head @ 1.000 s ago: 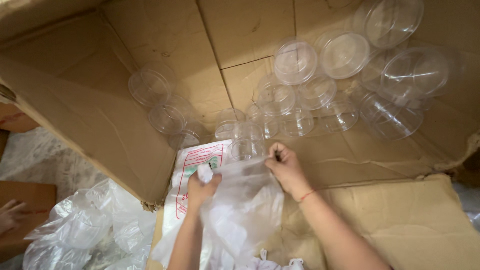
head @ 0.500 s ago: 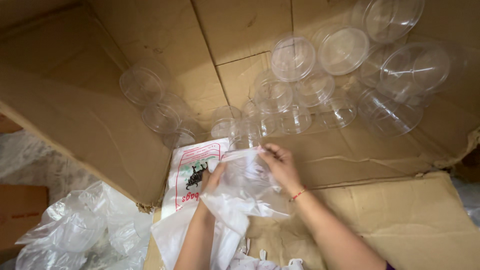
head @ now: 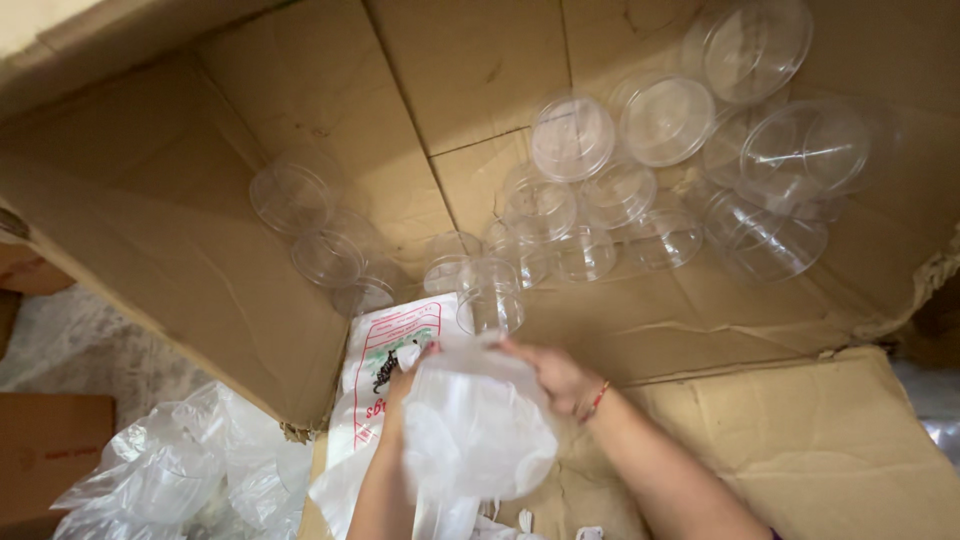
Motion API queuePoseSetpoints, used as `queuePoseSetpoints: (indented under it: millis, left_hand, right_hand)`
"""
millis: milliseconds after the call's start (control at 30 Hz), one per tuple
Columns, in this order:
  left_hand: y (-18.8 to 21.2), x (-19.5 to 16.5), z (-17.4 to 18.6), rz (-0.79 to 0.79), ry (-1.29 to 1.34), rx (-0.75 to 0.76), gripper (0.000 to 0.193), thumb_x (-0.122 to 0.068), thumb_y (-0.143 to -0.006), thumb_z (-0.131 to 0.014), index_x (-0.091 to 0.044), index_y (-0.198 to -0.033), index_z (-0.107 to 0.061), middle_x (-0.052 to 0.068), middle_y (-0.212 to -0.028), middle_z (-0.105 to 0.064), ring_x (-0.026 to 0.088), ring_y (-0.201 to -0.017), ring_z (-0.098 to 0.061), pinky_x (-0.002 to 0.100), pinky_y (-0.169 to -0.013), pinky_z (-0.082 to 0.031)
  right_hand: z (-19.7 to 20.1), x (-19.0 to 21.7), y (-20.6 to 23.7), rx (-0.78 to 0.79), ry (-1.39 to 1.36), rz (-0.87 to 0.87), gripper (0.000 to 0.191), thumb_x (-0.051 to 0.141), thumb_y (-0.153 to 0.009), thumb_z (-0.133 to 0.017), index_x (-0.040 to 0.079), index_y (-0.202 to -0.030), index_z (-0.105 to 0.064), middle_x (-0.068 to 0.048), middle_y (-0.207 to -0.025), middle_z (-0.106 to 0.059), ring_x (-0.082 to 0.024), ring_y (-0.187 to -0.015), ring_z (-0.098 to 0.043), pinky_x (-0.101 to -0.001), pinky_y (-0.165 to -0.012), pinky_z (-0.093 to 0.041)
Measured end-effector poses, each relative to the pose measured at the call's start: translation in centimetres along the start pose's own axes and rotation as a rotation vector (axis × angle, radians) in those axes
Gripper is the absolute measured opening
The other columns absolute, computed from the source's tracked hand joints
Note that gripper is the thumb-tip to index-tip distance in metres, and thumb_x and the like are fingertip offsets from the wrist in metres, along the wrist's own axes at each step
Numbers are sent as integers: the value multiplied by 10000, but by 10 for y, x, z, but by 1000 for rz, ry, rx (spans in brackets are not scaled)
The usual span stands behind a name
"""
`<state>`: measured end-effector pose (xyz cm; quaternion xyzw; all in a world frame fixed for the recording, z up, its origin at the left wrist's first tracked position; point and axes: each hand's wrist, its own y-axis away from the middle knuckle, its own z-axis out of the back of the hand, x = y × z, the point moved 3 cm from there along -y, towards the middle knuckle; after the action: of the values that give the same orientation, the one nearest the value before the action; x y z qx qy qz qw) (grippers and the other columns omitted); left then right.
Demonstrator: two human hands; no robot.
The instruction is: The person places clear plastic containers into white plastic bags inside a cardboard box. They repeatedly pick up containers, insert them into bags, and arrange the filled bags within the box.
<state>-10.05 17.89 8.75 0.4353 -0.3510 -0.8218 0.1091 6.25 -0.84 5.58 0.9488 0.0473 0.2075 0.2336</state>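
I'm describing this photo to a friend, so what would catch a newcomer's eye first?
First, the clear plastic containers scattered on their sides and ends across the big flattened cardboard box, mostly upper right. Then, bottom centre, the left hand and right hand gripping a thin translucent plastic bag, above a printed white sack.

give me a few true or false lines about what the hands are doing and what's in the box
1. Both hands grip a translucent plastic bag. True.
2. The cardboard box holds coloured metal tins. False: it holds clear plastic containers.
3. The right hand has a red band at its wrist. True.
4. The left hand rests inside the box on a container. False: it is at the bag, over a printed white sack.
5. Crumpled clear plastic lies at lower left, outside the box. True.
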Motion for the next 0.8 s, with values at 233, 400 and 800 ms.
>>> queuePoseSetpoints:
  millis: [233, 400, 800]
  left_hand:
    - [24, 36, 117, -266, 427, 252, 379, -288, -965, -609, -21, -1217, -702, 69, -1115, -735, 189, -980, -675, 365, -846, -561]
    - [43, 37, 279, -232, 253, -100, 414, -319, -930, -638, -52, -1240, -704, 111, -1105, -764, 221, -960, -688, 364, -830, -544]
    - [51, 27, 332, -89, -769, -795, 557, -390, -819, -800, -106, -1288, -703, 190, -1044, -756, 341, -935, -731, 444, -842, -566]
  right_hand:
    - [-7, 27, 16, 401, 93, 278, 360, 299, -1078, -487, 37, -1272, -641, -91, -1134, -735, -152, -904, -676, -347, -922, -543]
    - [-6, 39, 10, -45, 395, 373, 325, 311, -1012, -518, 99, -1209, -664, -25, -1064, -747, -110, -844, -643, -287, -767, -505]
    - [8, 31, -3, -285, 533, 378, 247, 311, -989, -608, 107, -1104, -684, -10, -989, -751, -102, -782, -622, -281, -701, -490]
